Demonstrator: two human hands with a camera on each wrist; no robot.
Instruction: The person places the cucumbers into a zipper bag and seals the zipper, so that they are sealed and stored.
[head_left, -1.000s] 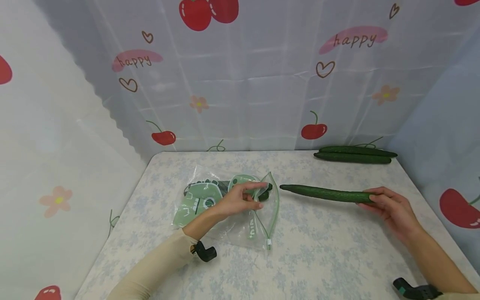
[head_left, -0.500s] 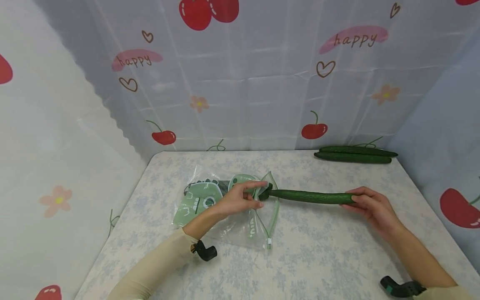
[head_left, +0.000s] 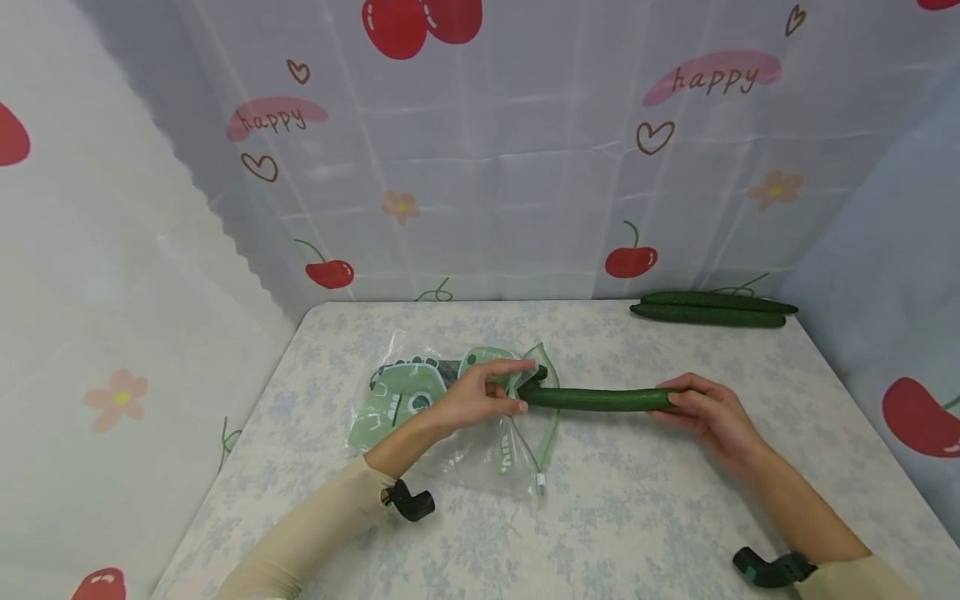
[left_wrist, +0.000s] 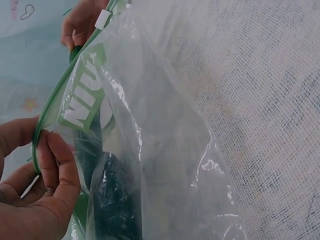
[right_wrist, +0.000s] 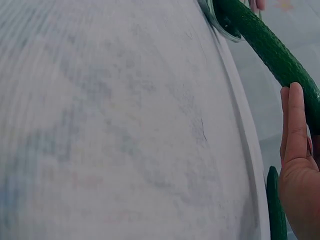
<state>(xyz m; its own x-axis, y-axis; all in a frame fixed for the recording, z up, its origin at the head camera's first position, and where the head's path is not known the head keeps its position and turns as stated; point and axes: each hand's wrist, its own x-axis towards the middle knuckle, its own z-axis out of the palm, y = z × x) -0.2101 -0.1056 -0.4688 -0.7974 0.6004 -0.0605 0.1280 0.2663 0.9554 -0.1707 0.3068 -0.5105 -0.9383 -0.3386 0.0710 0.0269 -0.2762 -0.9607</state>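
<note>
A clear zip bag (head_left: 468,471) with green cartoon print lies on the table, its green-edged mouth spread toward the right. My left hand (head_left: 476,397) pinches the rim of that mouth between thumb and fingers; the left wrist view shows the fingers (left_wrist: 62,160) at the green zip strip. Inside the bag is a dark green cucumber (left_wrist: 117,205), its end showing near the opening. My right hand (head_left: 712,417) grips the right end of another long cucumber (head_left: 600,400). This one's far end reaches into the bag's mouth, beside my left fingers, and is partly hidden there.
Two more cucumbers (head_left: 708,317) lie side by side at the table's back right corner. A white slider (head_left: 540,481) sits at the near end of the zip strip. Printed curtains (head_left: 495,217) stand behind the patterned table (head_left: 630,517) and at its sides.
My right hand has moved left with the cucumber, whose tip has gone from just outside the bag into its mouth. My left hand keeps its pinch on the rim.
</note>
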